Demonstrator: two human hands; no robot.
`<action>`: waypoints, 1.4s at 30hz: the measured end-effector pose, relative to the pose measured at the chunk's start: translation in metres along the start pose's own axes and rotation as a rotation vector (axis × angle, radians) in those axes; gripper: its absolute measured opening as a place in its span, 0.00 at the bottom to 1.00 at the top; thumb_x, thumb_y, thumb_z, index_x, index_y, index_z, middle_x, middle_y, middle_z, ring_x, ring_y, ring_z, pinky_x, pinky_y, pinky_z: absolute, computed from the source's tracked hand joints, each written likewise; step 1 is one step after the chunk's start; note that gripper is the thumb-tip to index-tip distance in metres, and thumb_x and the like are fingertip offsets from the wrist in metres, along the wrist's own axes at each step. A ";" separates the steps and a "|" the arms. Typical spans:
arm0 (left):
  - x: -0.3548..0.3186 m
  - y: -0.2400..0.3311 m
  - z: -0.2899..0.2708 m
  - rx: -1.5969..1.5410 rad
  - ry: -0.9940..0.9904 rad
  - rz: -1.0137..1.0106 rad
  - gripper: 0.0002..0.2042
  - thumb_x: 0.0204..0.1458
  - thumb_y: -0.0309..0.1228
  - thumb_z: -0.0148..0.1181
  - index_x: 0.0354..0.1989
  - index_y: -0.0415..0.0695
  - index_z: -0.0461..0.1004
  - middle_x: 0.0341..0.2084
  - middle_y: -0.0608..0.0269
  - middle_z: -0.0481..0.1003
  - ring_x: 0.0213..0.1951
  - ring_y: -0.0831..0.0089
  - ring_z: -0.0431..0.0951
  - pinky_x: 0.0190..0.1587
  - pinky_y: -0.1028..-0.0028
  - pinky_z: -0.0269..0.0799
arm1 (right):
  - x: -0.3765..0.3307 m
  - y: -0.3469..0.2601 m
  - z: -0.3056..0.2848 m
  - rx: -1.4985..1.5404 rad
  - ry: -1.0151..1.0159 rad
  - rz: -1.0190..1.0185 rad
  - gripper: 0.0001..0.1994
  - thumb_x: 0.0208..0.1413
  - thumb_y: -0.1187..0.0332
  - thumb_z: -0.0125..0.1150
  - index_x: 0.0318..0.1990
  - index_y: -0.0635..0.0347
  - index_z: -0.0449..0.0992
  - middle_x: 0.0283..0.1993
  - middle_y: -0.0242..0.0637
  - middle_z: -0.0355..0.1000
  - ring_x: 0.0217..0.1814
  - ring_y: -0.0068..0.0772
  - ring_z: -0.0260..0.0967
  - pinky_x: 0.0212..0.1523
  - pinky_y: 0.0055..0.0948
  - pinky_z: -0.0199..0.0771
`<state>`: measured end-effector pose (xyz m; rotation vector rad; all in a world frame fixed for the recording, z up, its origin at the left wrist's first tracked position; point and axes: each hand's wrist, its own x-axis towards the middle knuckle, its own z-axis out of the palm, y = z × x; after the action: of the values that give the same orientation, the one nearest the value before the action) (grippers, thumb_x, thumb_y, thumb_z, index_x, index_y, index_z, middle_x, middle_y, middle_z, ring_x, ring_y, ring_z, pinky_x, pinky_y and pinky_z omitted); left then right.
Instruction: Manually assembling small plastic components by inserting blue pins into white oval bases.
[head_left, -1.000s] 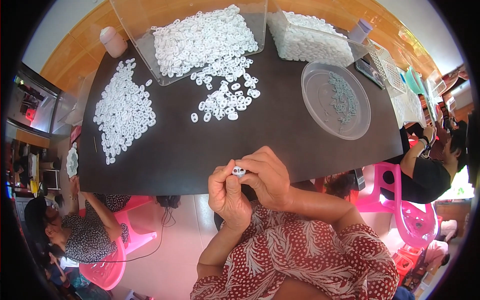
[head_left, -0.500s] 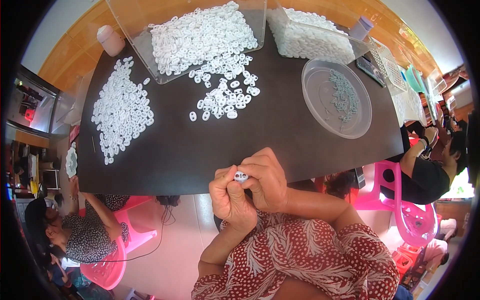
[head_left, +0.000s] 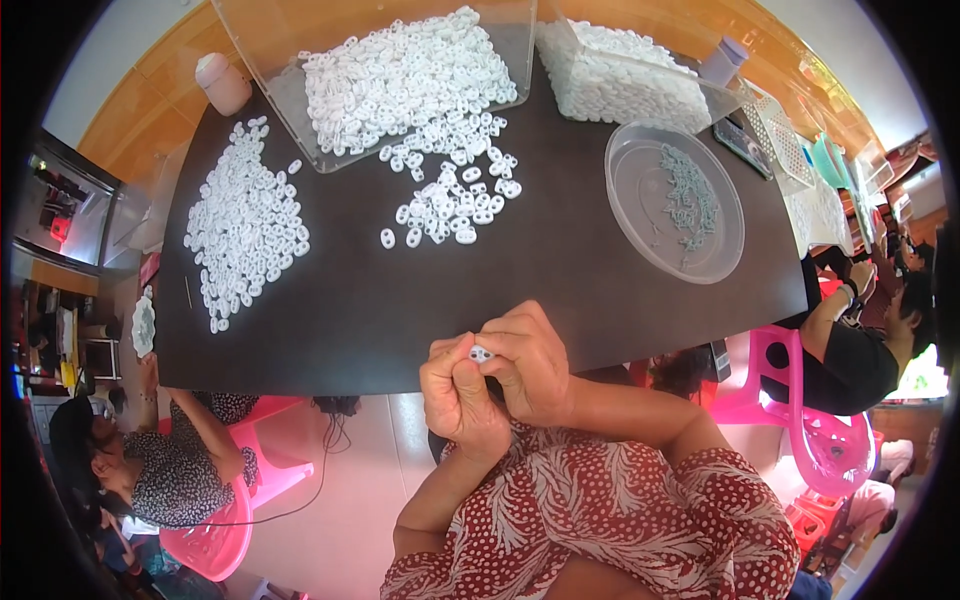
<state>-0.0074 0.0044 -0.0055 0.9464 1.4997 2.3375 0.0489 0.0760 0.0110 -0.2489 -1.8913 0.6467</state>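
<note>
At the table's near edge, a small white oval plastic piece [head_left: 481, 354] with two holes is held between both hands. My left hand [head_left: 463, 395] pinches it from the left between thumb and finger. From the right, my right hand [head_left: 528, 365] grips it with curled fingers, its fingertips close against the left ones. Whether anything else sits between the fingertips cannot be made out. Similar white two-hole pieces lie in a loose group [head_left: 455, 208] beyond the hands and in a larger pile [head_left: 245, 225] to the left.
On the dark table [head_left: 350, 330], a tilted clear bin [head_left: 325, 160] spills white pieces; another bin [head_left: 720, 105] holds more. A round clear dish [head_left: 625, 235] contains thin grey-green bits. Nearby are a phone [head_left: 742, 147], two bottles, and a thin pin [head_left: 188, 292]. Other people sit left and right.
The white piece has turned slightly in my fingers, and its holes now look smaller and darker. Both hands keep nearly the same place and grip.
</note>
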 end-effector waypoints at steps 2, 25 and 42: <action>-0.001 0.002 -0.002 -0.030 -0.066 -0.043 0.10 0.61 0.27 0.47 0.44 0.33 0.69 0.34 0.59 0.71 0.36 0.74 0.68 0.40 0.76 0.66 | -0.002 -0.001 -0.006 -0.007 -0.035 0.077 0.10 0.47 0.78 0.62 0.39 0.65 0.72 0.35 0.42 0.72 0.30 0.42 0.66 0.30 0.33 0.67; 0.143 -0.052 -0.007 1.071 -0.509 0.653 0.05 0.34 0.18 0.58 0.21 0.42 0.71 0.23 0.62 0.65 0.29 0.62 0.64 0.33 0.65 0.57 | 0.211 0.207 -0.196 -0.794 0.097 0.200 0.09 0.47 0.67 0.59 0.35 0.60 0.78 0.29 0.45 0.75 0.36 0.46 0.73 0.38 0.39 0.70; 0.107 -0.010 -0.012 0.084 -0.214 -0.437 0.04 0.52 0.24 0.58 0.34 0.36 0.75 0.27 0.65 0.73 0.30 0.83 0.70 0.36 0.81 0.67 | 0.083 0.064 -0.084 -0.134 -0.263 0.262 0.06 0.45 0.75 0.62 0.33 0.63 0.76 0.29 0.40 0.72 0.34 0.40 0.68 0.37 0.34 0.68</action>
<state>-0.0991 0.0533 0.0258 0.7632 1.5422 1.8224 0.0834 0.1942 0.0654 -0.5262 -2.1790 0.7570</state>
